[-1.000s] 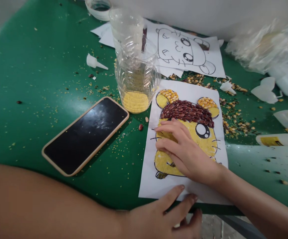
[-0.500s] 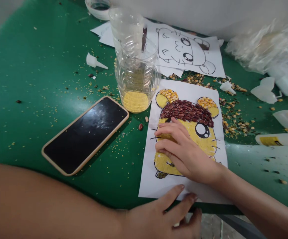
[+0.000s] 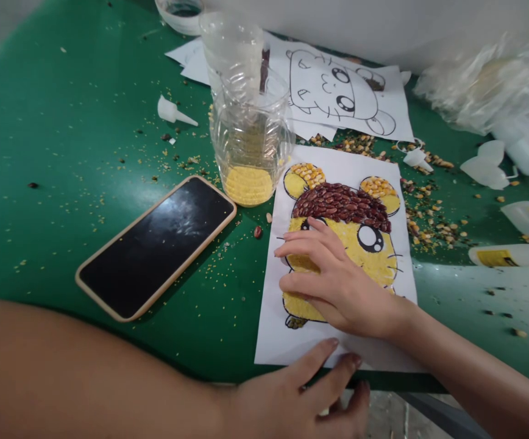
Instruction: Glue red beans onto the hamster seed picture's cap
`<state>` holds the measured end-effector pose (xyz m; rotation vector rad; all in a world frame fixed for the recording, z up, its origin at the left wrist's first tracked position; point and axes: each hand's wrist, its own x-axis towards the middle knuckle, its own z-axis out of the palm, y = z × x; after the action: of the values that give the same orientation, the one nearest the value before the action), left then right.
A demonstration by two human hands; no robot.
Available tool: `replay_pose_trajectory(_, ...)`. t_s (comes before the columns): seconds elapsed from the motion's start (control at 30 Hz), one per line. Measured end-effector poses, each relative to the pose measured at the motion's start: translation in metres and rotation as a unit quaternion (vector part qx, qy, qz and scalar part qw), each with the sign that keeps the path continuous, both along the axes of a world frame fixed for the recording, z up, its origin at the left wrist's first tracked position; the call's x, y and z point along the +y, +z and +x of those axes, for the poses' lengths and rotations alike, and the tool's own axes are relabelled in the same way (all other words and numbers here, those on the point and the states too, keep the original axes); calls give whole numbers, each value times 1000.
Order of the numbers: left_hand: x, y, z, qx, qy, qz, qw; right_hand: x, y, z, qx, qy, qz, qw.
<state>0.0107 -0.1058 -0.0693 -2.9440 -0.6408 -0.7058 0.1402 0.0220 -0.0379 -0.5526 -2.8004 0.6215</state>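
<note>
A paper sheet [image 3: 337, 350] with a hamster picture lies on the green table [image 3: 63, 122]. The picture is filled with yellow grain, brown beans [image 3: 342, 204] on the head and corn kernels [image 3: 308, 172] on the ears. My right hand [image 3: 333, 277] lies flat on the yellow face, fingers stretched out to the left. At the table's front edge my left hand [image 3: 305, 396] presses the sheet's bottom edge with its fingers spread. Neither hand holds anything.
A cut clear plastic bottle [image 3: 248, 137] with yellow grain in its bottom stands left of the sheet. A phone [image 3: 157, 247] lies face up further left. Uncoloured hamster sheets [image 3: 337, 91], scattered seeds [image 3: 433, 225], glue bottles [image 3: 511, 256] and a plastic bag [image 3: 484, 79] lie behind and right.
My right hand has slid a little to the left over the yellow grain. The left hand stays on the sheet's bottom edge.
</note>
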Motion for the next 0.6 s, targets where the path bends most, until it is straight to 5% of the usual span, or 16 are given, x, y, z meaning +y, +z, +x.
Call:
replay_pose_trajectory(0.17,-1,-3,1,-6,2,6,1000,-1,-1,-1,3,-38,14,999)
replay_pose_trajectory(0.33,-1,2,1,13,13,-5,1000,-1,1,-1,9,1,15,1000)
replay_pose_trajectory(0.5,-1,10,-1,42,20,-19,999,0,1,-2,13,-53,20,998)
replay_pose_trajectory(0.6,0,9,-1,36,23,-19,999,0,2,-2,16,-4,5,1000)
